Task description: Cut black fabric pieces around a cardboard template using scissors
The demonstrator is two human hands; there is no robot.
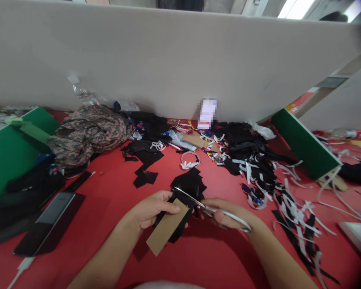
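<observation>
Near the front middle of the red table, my left hand (pixel 152 208) grips a strip of brown cardboard (pixel 167 228) together with black fabric (pixel 188 180). The thumb presses on the cardboard, and the cloth spreads out beyond and beneath it. My right hand (pixel 225 214) is closed around the handles of metal scissors (pixel 209 208). Their blades point left and lie across the black fabric, just past the cardboard's far end. How far the blades are apart I cannot make out fully. A small black cloth scrap (pixel 145 178) lies beyond my left hand.
On the red table (pixel 108 208), a dark phone (pixel 55 210) lies left with a cable. A camouflage cloth (pixel 90 132) and black fabric pile (pixel 240 140) sit behind. White strips (pixel 295 212) litter the right side. Green dividers (pixel 307 144) flank me; a grey panel (pixel 168 60) stands ahead.
</observation>
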